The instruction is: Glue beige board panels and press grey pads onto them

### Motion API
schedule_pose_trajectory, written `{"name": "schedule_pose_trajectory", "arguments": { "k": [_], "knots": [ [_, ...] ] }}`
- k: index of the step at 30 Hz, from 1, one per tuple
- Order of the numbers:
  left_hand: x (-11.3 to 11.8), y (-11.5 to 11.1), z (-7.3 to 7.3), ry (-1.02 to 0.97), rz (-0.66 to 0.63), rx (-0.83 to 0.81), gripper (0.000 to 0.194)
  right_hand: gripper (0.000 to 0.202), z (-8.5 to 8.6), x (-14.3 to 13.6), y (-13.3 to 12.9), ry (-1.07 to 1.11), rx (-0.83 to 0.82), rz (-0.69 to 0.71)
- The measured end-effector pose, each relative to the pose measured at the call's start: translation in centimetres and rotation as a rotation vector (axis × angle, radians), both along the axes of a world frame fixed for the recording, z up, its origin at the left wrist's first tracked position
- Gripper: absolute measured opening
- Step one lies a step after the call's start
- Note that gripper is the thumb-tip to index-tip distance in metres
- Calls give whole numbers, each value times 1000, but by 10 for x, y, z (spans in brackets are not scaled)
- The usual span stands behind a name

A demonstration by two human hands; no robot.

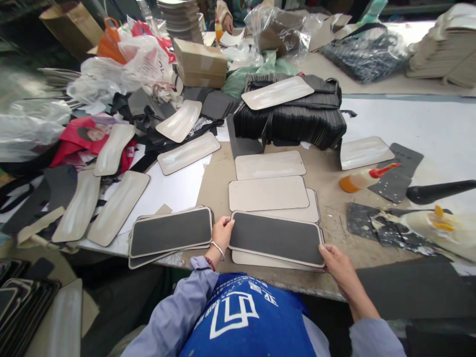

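A dark rectangular panel with a pale border (pixel 277 238) lies slightly tilted near the table's front edge. My left hand (pixel 222 233) pinches its upper left corner, and my right hand (pixel 334 258) grips its right end near the lower corner. Under and behind it are beige panels (pixel 267 193), partly covered. Left of my left hand rests a small stack of similar dark panels (pixel 171 230). Farther back, a beige panel with a whitish smeared surface (pixel 270 165) lies flat.
Smeared panels (pixel 119 208) lie at the left. Behind stands a bundle of black pieces (pixel 290 119). A glue bottle with a red nozzle (pixel 357 181), a black handle (pixel 441 191) and a glue-covered container (pixel 431 223) are at the right. A person's hand (pixel 227 23) shows at the far side.
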State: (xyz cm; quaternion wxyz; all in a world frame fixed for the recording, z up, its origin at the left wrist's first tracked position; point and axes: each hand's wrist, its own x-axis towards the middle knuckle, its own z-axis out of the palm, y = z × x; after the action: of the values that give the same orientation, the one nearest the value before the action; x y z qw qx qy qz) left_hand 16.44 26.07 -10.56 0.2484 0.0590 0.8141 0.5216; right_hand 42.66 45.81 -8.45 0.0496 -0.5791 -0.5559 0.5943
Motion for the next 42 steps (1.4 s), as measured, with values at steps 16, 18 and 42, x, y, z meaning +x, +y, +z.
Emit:
{"name": "schedule_pose_trajectory", "arguments": {
  "k": [16, 18, 42],
  "knots": [
    [-3, -14, 23, -446, 2, 179, 43, 35, 3, -13, -13, 21, -28, 39],
    [-3, -14, 23, -461, 11, 182, 44, 35, 7, -16, -14, 73, -144, 27],
    [-39, -96, 58, -649, 285, 457, 23, 46, 26, -85, -68, 159, -77, 122]
  ]
}}
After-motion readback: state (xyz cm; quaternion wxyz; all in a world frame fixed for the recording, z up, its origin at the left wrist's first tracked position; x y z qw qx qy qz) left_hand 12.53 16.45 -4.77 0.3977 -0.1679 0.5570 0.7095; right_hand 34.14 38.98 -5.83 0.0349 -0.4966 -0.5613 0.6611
